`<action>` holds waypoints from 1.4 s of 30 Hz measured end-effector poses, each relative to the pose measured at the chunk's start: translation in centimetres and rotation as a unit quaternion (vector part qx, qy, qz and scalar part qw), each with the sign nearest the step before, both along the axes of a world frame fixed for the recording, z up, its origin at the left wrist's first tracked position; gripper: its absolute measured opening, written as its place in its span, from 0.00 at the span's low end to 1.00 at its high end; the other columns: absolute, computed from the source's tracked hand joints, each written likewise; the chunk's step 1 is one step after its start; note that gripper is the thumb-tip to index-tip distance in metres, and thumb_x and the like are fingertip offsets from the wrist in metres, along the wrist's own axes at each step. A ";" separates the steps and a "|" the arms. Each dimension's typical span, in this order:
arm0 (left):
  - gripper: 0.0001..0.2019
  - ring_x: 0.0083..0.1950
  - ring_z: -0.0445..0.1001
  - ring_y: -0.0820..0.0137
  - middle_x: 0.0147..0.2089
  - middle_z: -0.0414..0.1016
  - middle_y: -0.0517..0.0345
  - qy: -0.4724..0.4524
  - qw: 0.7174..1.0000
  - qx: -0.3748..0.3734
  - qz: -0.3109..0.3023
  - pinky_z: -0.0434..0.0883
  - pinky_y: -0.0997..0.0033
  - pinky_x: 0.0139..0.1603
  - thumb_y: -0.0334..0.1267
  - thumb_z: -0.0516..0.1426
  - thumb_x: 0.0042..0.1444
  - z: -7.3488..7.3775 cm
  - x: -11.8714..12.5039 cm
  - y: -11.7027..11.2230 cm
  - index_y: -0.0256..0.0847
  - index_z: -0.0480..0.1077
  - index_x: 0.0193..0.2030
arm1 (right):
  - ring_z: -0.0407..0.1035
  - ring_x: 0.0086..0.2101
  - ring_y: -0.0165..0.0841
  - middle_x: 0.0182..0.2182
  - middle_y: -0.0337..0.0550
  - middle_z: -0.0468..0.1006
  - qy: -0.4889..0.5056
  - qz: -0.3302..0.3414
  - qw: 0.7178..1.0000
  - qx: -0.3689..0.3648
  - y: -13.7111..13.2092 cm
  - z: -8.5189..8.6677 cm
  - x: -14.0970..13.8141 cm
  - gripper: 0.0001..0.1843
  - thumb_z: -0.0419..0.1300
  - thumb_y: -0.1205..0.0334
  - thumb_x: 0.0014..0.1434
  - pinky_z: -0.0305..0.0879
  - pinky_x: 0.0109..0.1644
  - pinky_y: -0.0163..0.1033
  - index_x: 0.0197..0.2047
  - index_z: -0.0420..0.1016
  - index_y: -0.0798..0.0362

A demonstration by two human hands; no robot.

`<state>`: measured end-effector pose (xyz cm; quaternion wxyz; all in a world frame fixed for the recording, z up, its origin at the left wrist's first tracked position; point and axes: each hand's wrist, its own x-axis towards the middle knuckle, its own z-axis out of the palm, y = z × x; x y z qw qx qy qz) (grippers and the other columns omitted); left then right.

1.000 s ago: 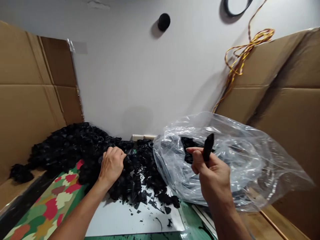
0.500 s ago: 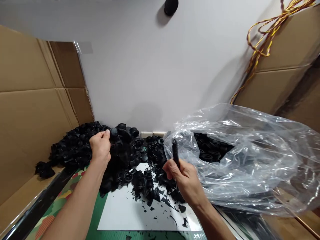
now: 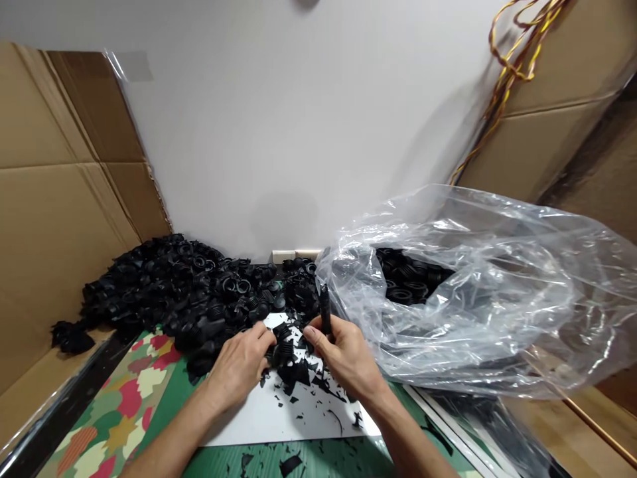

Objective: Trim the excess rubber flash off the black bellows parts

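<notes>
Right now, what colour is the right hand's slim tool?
The slim tool is black; see the head view.

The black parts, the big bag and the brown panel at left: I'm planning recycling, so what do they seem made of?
Black parts: perhaps rubber or soft plastic; dull sheen, ribbed shapes, but the look alone can't settle it. Bag: clear, glossy plastic film, by its see-through wrinkles and highlights. Panel: likely cardboard, matte, with straight creases.

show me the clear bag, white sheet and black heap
Clear bag (image 3: 485, 305): head view, crumpled middle
White sheet (image 3: 271, 421): head view, bare near part
Black heap (image 3: 194, 289): head view, middle of pile
</notes>
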<state>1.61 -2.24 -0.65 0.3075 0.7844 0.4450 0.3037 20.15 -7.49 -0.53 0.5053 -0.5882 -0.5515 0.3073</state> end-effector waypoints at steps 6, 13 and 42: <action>0.06 0.24 0.69 0.69 0.24 0.72 0.60 -0.148 0.973 -0.149 0.094 0.67 0.69 0.26 0.40 0.59 0.41 1.1 -0.9 2.5 0.40 0.71 0.26 | 0.64 0.25 0.32 0.23 0.40 0.71 0.036 -0.008 0.999 0.018 0.2 -0.5 0.3 0.16 0.56 0.50 0.56 0.60 0.27 0.35 0.33 0.73 0.55; 0.10 0.19 0.66 0.76 0.20 0.71 0.62 -0.297 0.906 -0.280 0.112 0.70 0.74 0.20 0.34 0.66 0.29 1.7 0.1 0.6 0.37 0.70 0.21 | 0.62 0.25 0.31 0.23 0.38 0.69 0.017 0.045 0.998 -0.027 0.4 -0.6 -0.3 0.11 0.57 0.56 0.54 0.58 0.29 0.35 0.31 0.72 0.55; 0.16 0.44 0.72 0.63 0.41 0.79 0.51 -0.338 0.884 -0.323 0.023 0.67 0.71 0.45 0.42 0.68 0.42 1.2 -1.1 -1.3 0.37 0.79 0.38 | 0.65 0.26 0.32 0.26 0.40 0.74 0.078 0.037 0.993 0.086 -0.1 -1.2 -1.6 0.10 0.55 0.62 0.54 0.61 0.31 0.35 0.37 0.74 0.55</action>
